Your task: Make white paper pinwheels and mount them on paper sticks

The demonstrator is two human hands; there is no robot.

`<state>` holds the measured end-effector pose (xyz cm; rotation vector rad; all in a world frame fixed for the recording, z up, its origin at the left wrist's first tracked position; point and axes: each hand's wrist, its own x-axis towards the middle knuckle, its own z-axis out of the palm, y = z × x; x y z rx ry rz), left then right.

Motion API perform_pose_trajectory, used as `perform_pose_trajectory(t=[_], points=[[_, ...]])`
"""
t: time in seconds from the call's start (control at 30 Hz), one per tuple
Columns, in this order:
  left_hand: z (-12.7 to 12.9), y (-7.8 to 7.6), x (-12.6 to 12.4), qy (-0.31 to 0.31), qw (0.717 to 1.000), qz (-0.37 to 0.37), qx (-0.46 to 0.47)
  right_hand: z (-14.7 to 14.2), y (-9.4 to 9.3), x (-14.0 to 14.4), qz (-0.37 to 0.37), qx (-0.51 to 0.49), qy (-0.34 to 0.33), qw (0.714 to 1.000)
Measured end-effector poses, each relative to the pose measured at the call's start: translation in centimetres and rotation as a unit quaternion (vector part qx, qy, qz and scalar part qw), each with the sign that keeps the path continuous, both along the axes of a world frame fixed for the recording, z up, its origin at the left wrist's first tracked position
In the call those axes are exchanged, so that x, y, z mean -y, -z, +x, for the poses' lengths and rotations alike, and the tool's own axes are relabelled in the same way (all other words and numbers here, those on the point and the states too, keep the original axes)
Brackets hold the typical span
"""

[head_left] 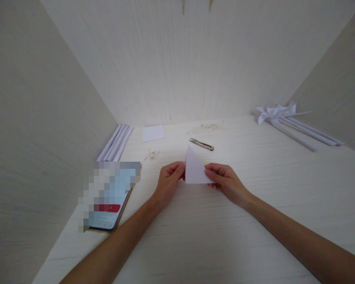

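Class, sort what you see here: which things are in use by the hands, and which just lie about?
In use: folded paper triangle, left hand, right hand.
Lying about: snips, paper square, rolled paper sticks, paper pinwheels, phone.

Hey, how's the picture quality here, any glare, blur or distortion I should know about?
Head view: bright light pools on the table behind the folded paper, dimming toward the edges; wide-angle distortion splays the walls; the phone is pixelated; both hands, left and right, look sharp.

Both hands, left hand (168, 179) and right hand (225, 181), pinch a folded paper triangle (195, 170) above the table (195, 236)
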<state>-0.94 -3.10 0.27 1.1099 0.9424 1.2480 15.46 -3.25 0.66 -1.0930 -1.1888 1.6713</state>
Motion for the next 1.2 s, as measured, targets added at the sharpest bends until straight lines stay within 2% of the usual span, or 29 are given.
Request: perform_pose_trajectory(t=[0.2, 0.33, 0.47, 0.6, 0.7, 0.93, 1.0, 1.1, 1.2], points=[[0.2, -0.3, 0.1, -0.027, 0.999, -0.022, 0.022, 0.0, 0.1, 0.0, -0.002, -0.002, 0.002, 1.0], [0.2, -0.6, 0.0, -0.031, 0.996, -0.053, 0.058, -0.1, -0.1, 0.1, 0.013, 0.018, -0.022, 1.0], [0.0, -0.8, -0.1, -0.002, 0.994, -0.069, 0.089, 0.1, -0.4, 0.2, 0.066, 0.046, -0.058, 0.995], [0.0, -1.2, 0.1, 0.03, 0.991, -0.078, 0.106, 0.4, -0.5, 0.2, 0.084, 0.062, -0.092, 0.99], [0.1, -1.2, 0.3, 0.022, 0.992, -0.076, 0.096, 0.5, -0.4, 0.2, 0.096, 0.061, -0.1, 0.988], [0.1, -0.6, 0.2, -0.051, 0.993, -0.105, 0.013, 0.4, 0.0, 0.5, 0.164, 0.05, -0.132, 0.976], [0.2, -0.5, 0.2, -0.064, 0.993, -0.103, -0.005, 0.4, -0.1, 0.6, 0.162, 0.062, -0.142, 0.975], [0.2, -0.6, 0.3, -0.066, 0.993, -0.096, -0.016, 0.1, -0.3, 0.7, 0.134, 0.111, -0.139, 0.975], [0.2, -0.6, 0.3, -0.04, 0.994, -0.098, -0.018, -0.1, -0.4, 0.7, 0.128, 0.14, -0.117, 0.975]])
